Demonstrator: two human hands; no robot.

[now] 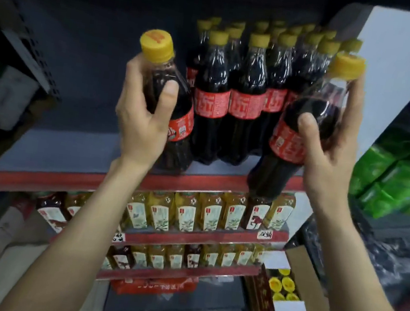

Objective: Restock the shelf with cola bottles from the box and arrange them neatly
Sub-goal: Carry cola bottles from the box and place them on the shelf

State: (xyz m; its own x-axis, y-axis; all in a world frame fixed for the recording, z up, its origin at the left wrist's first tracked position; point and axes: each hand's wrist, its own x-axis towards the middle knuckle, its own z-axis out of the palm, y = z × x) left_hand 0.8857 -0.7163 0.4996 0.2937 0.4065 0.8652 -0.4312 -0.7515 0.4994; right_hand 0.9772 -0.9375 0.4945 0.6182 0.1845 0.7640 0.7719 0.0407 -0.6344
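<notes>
- Head view, far left: blurred clutter [3,100] beside the shelving, contents not identifiable; a perforated upright [31,52] cuts across it.
- Top shelf [72,157], left portion: bare grey board with a red front edge, open from the upright to the first bottle.
- Left hand [140,117]: fingers and thumb wrapped around the shoulder of a cola bottle [178,114], yellow cap tilted left; its base sits at the shelf just beside the standing group, partly hidden by the wrist.
- Centre: stocked cola bottles [245,103] upright in rows; rear rows show caps only.
- Right hand [328,149]: grips a second cola bottle [295,139], leaning right, its base hanging in front of the red shelf edge.
- Lower shelves: tea bottles [185,213], labels too blurred to read.
- Lower right: open cardboard box [312,283] on the floor, yellow caps [283,285] visible inside; bottle bodies hidden.
- Far right: green packages [401,177], cut off by the frame.
</notes>
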